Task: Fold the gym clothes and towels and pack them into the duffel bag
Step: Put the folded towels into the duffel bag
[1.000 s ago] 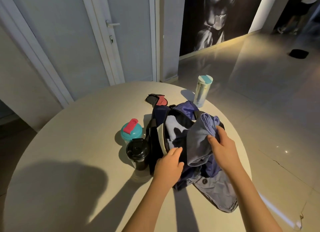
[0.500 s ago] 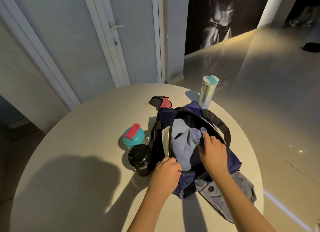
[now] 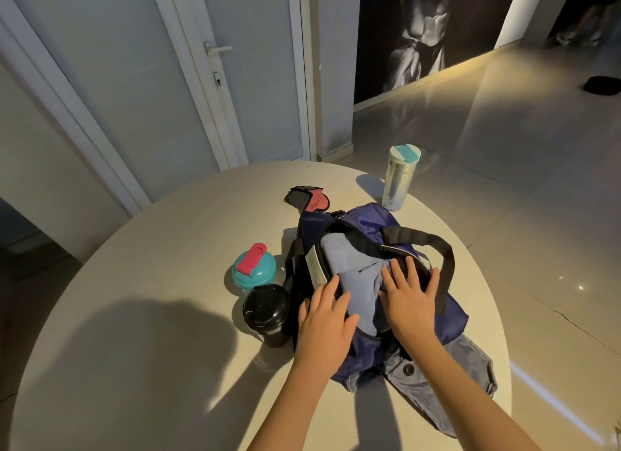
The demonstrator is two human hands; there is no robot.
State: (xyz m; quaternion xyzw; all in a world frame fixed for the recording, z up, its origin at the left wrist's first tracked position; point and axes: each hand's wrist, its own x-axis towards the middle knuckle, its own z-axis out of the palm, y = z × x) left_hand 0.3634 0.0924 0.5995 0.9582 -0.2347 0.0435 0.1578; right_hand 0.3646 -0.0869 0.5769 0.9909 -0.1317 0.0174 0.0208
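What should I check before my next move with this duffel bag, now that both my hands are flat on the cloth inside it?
1. Blue-grey cloth inside the duffel bag: ok.
2. Left hand and right hand flat on the cloth, gripping nothing: ok.
3. All clothes packed: not ok; a grey garment lies on the table, partly under the bag.
4. Room left in the bag: cannot tell.
5. Black cup clear of the bag: cannot tell; it stands close beside it.

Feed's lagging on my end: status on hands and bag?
Left hand and right hand open, flat on blue cloth in duffel bag. Grey garment outside, partly under bag.
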